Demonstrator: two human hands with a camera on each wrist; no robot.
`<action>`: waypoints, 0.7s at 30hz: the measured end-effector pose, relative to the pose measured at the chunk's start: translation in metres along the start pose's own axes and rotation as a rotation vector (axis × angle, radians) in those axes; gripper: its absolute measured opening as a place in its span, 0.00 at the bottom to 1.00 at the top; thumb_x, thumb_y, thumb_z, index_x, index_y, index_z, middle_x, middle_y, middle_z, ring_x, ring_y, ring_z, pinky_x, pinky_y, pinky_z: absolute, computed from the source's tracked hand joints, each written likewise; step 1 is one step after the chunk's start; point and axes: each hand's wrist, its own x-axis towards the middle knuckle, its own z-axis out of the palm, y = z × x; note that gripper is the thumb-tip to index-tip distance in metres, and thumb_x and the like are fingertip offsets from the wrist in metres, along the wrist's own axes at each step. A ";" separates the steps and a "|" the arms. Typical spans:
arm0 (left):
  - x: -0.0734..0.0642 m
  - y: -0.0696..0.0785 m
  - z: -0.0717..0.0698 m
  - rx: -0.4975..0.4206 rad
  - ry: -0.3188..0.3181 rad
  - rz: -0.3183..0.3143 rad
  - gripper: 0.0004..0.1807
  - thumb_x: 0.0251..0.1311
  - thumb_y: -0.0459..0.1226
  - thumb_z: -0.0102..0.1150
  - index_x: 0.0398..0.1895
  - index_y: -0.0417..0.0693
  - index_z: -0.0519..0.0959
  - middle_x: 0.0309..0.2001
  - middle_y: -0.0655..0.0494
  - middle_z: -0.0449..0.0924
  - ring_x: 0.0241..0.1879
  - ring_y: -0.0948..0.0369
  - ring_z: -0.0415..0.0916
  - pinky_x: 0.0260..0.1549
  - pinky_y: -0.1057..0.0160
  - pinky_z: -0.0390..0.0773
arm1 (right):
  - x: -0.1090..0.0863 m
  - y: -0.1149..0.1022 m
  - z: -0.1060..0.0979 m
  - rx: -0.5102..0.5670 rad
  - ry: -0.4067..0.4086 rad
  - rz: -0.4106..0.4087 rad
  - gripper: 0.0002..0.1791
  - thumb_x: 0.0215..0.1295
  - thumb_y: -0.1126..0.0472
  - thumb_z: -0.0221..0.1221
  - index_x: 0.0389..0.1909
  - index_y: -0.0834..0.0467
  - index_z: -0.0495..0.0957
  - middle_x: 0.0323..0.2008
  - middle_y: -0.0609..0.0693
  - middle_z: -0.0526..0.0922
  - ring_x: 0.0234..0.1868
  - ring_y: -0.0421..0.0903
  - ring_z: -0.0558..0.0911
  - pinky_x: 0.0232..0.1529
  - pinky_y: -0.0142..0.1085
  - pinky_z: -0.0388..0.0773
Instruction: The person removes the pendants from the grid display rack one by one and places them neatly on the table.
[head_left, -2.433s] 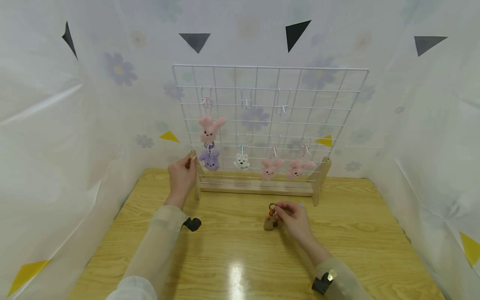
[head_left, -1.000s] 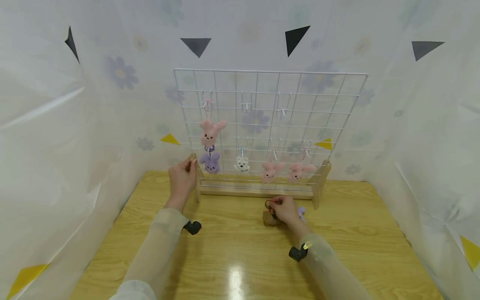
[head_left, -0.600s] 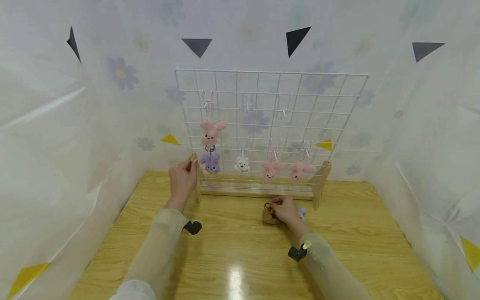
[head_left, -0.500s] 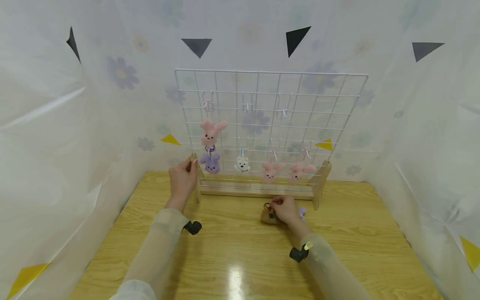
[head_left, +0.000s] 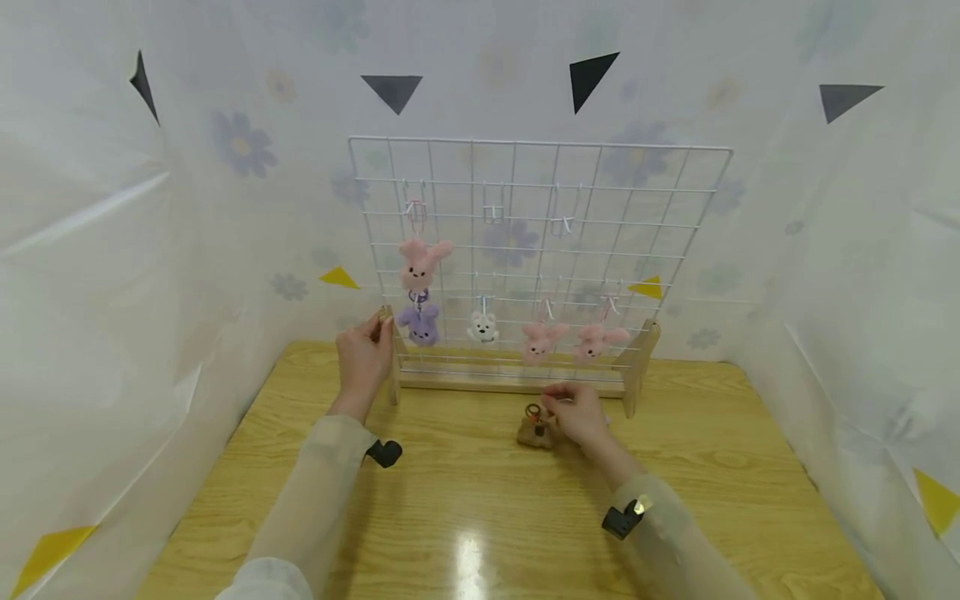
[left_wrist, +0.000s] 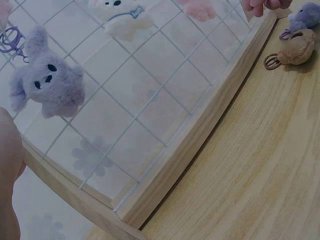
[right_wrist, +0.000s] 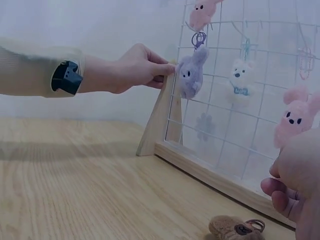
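Observation:
My left hand point(head_left: 363, 354) pinches the top of the wooden side post point(right_wrist: 159, 117) of a white wire grid rack point(head_left: 517, 250). A brown plush keychain point(head_left: 535, 432) with a metal ring lies on the table in front of the rack. My right hand point(head_left: 581, 412) is just to its right. In the right wrist view, its fingers point(right_wrist: 280, 192) are loosely curled, apart from the keychain and holding nothing. A purple plush keychain point(left_wrist: 305, 17) lies beside the brown one, mostly hidden by the right hand in the head view.
On the rack hang a large pink bunny point(head_left: 423, 265), a purple plush point(head_left: 420, 325), a white bear point(head_left: 483, 327) and two pink plushes, one point(head_left: 542, 342) left of the other point(head_left: 598, 342). Two upper hooks, one point(head_left: 492, 214) left of the other point(head_left: 562, 223), are bare. The wooden table point(head_left: 420, 517) extends in front.
The right hand carried the brown plush keychain back towards the rack, laid it on the table and let go, then shifted slightly right. The left hand stayed on the post.

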 end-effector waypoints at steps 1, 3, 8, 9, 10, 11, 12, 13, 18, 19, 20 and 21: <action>0.000 0.000 0.000 -0.002 0.000 0.000 0.14 0.73 0.34 0.66 0.52 0.29 0.85 0.37 0.35 0.89 0.30 0.45 0.88 0.31 0.47 0.89 | -0.002 -0.003 -0.001 0.010 -0.003 -0.005 0.11 0.76 0.66 0.63 0.53 0.68 0.84 0.46 0.62 0.86 0.45 0.65 0.86 0.32 0.38 0.82; 0.000 0.000 0.000 -0.004 -0.003 -0.005 0.14 0.73 0.34 0.65 0.52 0.29 0.85 0.36 0.35 0.89 0.30 0.45 0.88 0.31 0.47 0.89 | -0.005 -0.010 -0.001 0.017 -0.005 -0.020 0.11 0.77 0.65 0.63 0.53 0.67 0.85 0.47 0.60 0.87 0.45 0.65 0.86 0.35 0.41 0.83; 0.001 -0.001 0.000 0.004 -0.007 -0.012 0.15 0.74 0.35 0.65 0.52 0.29 0.85 0.36 0.36 0.89 0.30 0.45 0.89 0.32 0.47 0.89 | -0.012 -0.026 -0.003 0.058 -0.016 -0.058 0.13 0.76 0.66 0.63 0.54 0.70 0.83 0.47 0.60 0.86 0.38 0.53 0.86 0.32 0.37 0.82; 0.001 -0.001 0.000 0.006 -0.007 -0.010 0.15 0.74 0.35 0.65 0.52 0.29 0.86 0.36 0.36 0.89 0.30 0.45 0.89 0.31 0.47 0.89 | -0.014 -0.029 -0.004 0.068 -0.019 -0.061 0.13 0.77 0.66 0.62 0.55 0.70 0.82 0.47 0.61 0.86 0.37 0.50 0.86 0.31 0.35 0.81; 0.001 -0.001 0.000 0.008 -0.007 -0.009 0.14 0.74 0.35 0.65 0.52 0.29 0.86 0.36 0.36 0.89 0.30 0.45 0.89 0.31 0.47 0.89 | -0.015 -0.031 -0.005 0.081 -0.021 -0.061 0.13 0.77 0.66 0.62 0.55 0.71 0.82 0.47 0.62 0.85 0.37 0.50 0.86 0.30 0.34 0.80; 0.001 -0.001 0.000 0.010 -0.007 -0.009 0.14 0.74 0.35 0.65 0.52 0.29 0.86 0.37 0.36 0.89 0.30 0.45 0.89 0.31 0.47 0.89 | -0.016 -0.034 -0.005 0.093 -0.024 -0.062 0.13 0.77 0.66 0.62 0.55 0.71 0.82 0.47 0.62 0.85 0.37 0.50 0.86 0.30 0.33 0.79; 0.001 -0.001 0.000 0.010 -0.006 -0.007 0.14 0.74 0.34 0.65 0.52 0.29 0.85 0.37 0.36 0.89 0.30 0.45 0.89 0.31 0.47 0.89 | -0.018 -0.037 -0.006 0.103 -0.027 -0.061 0.13 0.77 0.66 0.62 0.54 0.71 0.82 0.47 0.62 0.85 0.38 0.51 0.86 0.30 0.32 0.79; 0.001 -0.001 0.000 0.011 -0.007 -0.007 0.15 0.74 0.35 0.65 0.52 0.29 0.85 0.37 0.35 0.89 0.31 0.45 0.89 0.32 0.47 0.89 | -0.020 -0.040 -0.007 0.113 -0.030 -0.063 0.12 0.77 0.66 0.62 0.54 0.70 0.81 0.47 0.62 0.85 0.39 0.53 0.86 0.30 0.32 0.79; 0.001 -0.001 0.000 0.006 -0.010 -0.011 0.15 0.74 0.35 0.65 0.51 0.28 0.85 0.38 0.34 0.89 0.31 0.45 0.89 0.32 0.47 0.89 | -0.028 -0.055 -0.011 0.165 -0.043 -0.067 0.13 0.78 0.64 0.62 0.56 0.68 0.81 0.46 0.57 0.86 0.42 0.55 0.86 0.33 0.33 0.80; 0.001 -0.001 0.000 0.006 -0.010 -0.012 0.15 0.74 0.35 0.65 0.51 0.28 0.85 0.37 0.35 0.89 0.31 0.45 0.89 0.32 0.47 0.89 | -0.029 -0.058 -0.012 0.168 -0.046 -0.074 0.14 0.78 0.64 0.62 0.56 0.68 0.81 0.45 0.56 0.86 0.41 0.53 0.86 0.34 0.33 0.80; 0.001 -0.001 0.000 0.007 -0.010 -0.012 0.14 0.74 0.34 0.65 0.51 0.28 0.86 0.37 0.35 0.89 0.31 0.45 0.89 0.32 0.47 0.89 | -0.031 -0.061 -0.012 0.171 -0.048 -0.083 0.14 0.78 0.63 0.62 0.56 0.68 0.81 0.44 0.56 0.86 0.40 0.50 0.86 0.34 0.33 0.80; 0.001 -0.001 0.000 0.007 -0.009 -0.012 0.14 0.74 0.34 0.65 0.51 0.29 0.86 0.37 0.35 0.89 0.31 0.45 0.89 0.32 0.47 0.89 | -0.032 -0.063 -0.013 0.168 -0.050 -0.101 0.14 0.78 0.62 0.63 0.56 0.68 0.81 0.44 0.56 0.87 0.38 0.48 0.85 0.34 0.33 0.80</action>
